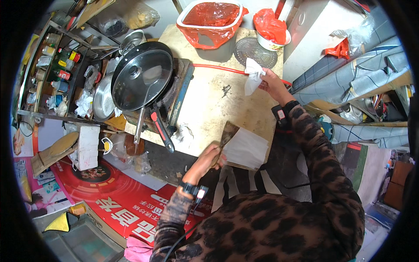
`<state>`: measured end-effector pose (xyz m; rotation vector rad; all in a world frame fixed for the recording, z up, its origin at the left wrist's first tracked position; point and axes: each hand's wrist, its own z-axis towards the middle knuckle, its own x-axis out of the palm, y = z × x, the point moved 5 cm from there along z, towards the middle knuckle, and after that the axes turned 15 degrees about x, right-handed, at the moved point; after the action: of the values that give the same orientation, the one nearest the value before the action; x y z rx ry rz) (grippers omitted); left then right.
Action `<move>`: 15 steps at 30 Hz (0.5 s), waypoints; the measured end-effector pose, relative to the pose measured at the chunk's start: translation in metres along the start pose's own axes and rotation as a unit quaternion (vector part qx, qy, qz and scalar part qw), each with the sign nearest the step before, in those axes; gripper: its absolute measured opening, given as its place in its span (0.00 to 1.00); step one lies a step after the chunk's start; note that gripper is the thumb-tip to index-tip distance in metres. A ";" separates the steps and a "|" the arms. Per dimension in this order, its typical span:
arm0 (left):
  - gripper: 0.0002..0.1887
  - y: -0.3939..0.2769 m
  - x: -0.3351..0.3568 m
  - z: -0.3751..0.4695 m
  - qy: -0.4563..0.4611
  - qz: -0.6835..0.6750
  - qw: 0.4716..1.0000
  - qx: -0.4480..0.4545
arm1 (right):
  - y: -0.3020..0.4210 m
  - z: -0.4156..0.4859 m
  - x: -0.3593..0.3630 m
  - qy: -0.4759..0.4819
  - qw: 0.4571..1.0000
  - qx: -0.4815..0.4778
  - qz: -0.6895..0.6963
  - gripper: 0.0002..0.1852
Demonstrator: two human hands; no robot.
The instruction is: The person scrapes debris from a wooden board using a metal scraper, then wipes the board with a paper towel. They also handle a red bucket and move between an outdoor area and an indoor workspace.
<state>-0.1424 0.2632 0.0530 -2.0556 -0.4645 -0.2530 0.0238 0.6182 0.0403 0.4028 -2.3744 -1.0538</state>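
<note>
My left hand [209, 159] is closed around the handle end of a dark brown flat-bladed tool [230, 132], which looks like a cleaver, at the table's near edge. Beside its blade, a white sheet of paper [246, 148] lies flat over the near right corner of the wooden table [216, 101]. Between the fingertips of my right hand [273, 84], a crumpled white tissue [252, 77] is pinched above the table's right side. Part of the tool's grip is hidden by my left fingers.
A lidded frying pan [142, 77] sits on a gas stove [181, 95] at left. Behind stand a bin with a red bag [212, 49], a bowl [278, 42] and a round perforated metal plate [252, 54]. A red hose [219, 67] crosses the table. Bottles fill a rack [49, 72].
</note>
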 end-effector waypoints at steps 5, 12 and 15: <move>0.12 0.013 0.047 0.106 0.072 0.186 0.975 0.099 | 0.024 -0.034 -0.020 0.026 0.999 0.010 -0.029 0.20; 0.12 0.055 0.081 0.194 0.012 0.272 0.946 0.178 | 0.012 -0.046 -0.035 0.046 0.999 0.006 0.014 0.24; 0.10 0.038 0.079 0.195 -0.030 0.387 0.890 0.239 | 0.002 -0.045 -0.038 0.029 1.000 -0.001 0.007 0.28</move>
<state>-0.0571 0.4320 -0.0464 -1.6063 0.2641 0.3762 0.0804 0.6095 0.0546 0.4098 -2.3208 -1.0254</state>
